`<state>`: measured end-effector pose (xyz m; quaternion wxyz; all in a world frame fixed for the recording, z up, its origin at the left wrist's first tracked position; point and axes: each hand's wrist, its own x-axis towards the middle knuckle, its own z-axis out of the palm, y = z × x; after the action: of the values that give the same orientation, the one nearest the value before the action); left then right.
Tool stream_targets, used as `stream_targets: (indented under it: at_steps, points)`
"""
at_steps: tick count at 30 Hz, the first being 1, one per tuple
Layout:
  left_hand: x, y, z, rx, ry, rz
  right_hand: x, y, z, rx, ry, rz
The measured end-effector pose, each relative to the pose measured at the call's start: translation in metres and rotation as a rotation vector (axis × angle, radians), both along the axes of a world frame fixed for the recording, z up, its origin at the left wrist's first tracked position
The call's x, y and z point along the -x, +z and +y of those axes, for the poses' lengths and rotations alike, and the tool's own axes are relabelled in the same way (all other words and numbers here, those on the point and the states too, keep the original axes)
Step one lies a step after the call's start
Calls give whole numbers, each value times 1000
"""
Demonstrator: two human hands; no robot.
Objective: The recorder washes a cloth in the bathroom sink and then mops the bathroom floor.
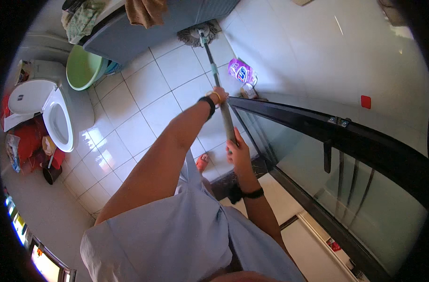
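Both my hands hold the long handle of a mop. My left hand, with a dark band and a yellow bracelet at the wrist, is closed around the middle of the pole. Lower down, near the handle's end, my right hand grips it, a fluffy black band on that wrist. The grey string mop head lies on the white tiled floor against the base of a grey cabinet. A purple detergent pouch rests by the wall, right of the pole.
On the left are a toilet with its lid up, a green basin, red plastic bags and a dark bin. A black-framed glass door stands close on the right, beside a dark threshold.
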<state>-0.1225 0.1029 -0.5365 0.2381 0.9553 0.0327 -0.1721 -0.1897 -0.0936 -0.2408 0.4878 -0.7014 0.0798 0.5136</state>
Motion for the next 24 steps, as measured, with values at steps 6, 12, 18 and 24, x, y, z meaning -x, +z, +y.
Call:
stream_targets:
  at_steps: [6, 12, 18, 24]
  points:
    - [36, 57, -185, 85, -150, 328, 11, 76, -128, 177, 95, 58]
    - [38, 117, -301, 1103, 1048, 536, -29, 183, -236, 423, 446, 12]
    - [38, 159, -344, 1701, 1402, 478, -91, 237, -271, 557, 939, -85]
    - [122, 188, -334, 2081, 1595, 181, -86, 251, -208, 408, 1380, -160]
